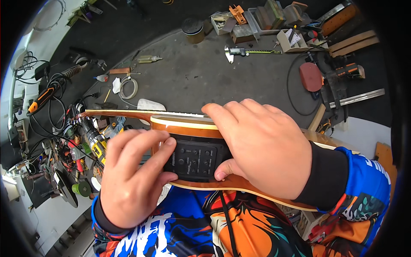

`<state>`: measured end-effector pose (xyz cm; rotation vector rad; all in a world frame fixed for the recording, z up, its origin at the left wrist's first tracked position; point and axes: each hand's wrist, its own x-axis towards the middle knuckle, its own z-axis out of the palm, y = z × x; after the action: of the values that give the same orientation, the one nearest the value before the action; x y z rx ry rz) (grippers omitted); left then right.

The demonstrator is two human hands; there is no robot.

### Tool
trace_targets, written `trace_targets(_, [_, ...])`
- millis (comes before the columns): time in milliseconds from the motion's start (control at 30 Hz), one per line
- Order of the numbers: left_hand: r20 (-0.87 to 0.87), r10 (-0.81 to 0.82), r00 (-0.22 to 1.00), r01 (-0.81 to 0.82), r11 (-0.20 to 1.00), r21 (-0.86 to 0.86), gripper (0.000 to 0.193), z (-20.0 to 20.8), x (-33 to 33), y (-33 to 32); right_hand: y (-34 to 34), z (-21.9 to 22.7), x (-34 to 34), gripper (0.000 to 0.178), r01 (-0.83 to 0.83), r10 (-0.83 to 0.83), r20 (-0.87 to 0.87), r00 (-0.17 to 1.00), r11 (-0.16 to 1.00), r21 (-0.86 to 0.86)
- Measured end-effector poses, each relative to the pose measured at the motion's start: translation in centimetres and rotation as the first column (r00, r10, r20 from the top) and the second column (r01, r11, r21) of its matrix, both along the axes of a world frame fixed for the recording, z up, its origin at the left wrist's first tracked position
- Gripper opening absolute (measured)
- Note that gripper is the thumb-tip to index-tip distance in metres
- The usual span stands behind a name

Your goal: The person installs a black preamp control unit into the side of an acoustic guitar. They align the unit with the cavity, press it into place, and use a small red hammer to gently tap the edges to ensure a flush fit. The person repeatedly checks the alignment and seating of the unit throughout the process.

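Note:
An acoustic guitar (248, 186) lies on its side across my lap, its neck (115, 113) pointing left. A black preamp panel (195, 159) with several small knobs sits at the guitar's side, facing up. My left hand (139, 175) is closed at the panel's left end, with the thumb at its lower corner and fingertips along its upper edge. My right hand (265, 147) clasps the guitar body: its fingers reach over the far edge and the thumb presses beside the panel's lower right corner. The palm hides part of the body.
Beyond the guitar, the dark bench holds a digital caliper (248, 51), a round tin (193, 31) and boxes of tools (265, 21). A red sanding block (311, 77) and a cable lie at right. At left are a yellow drill (96, 143), an orange-handled tool (43, 99) and tangled cords.

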<state>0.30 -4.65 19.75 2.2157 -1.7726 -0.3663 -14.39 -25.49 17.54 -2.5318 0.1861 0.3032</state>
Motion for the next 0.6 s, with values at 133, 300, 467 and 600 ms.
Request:
trace_targets(133, [-0.062, -0.001, 0.998, 0.002, 1.000, 0.018, 0.055, 0.7, -1.7, -0.5, 0.1, -0.2, -0.3, 0.084, -0.020, 0.021, 0.056, 0.998, 1.000, -0.004])
trace_targets(300, [0.085, -0.087, 0.993, 0.079, 0.993, 0.091, 0.068, 1.8, -3.0, -1.3, -0.4, -0.6, -0.2, 0.080, -0.088, 0.088, 0.066, 0.994, 0.996, 0.005])
trace_targets(467, [0.144, 0.059, 0.988, -0.084, 0.981, 0.173, 0.070, 1.5, -5.7, -1.0, -1.2, -0.4, 1.3, 0.073, -0.195, 0.196, -0.015, 0.980, 0.980, 0.046])
trace_targets(600, [0.165, 0.159, 0.973, -0.180, 0.977, 0.117, 0.064, 0.7, -7.3, -0.7, -2.9, -1.2, 2.7, 0.072, -0.297, 0.320, -0.089, 0.943, 0.933, 0.205])
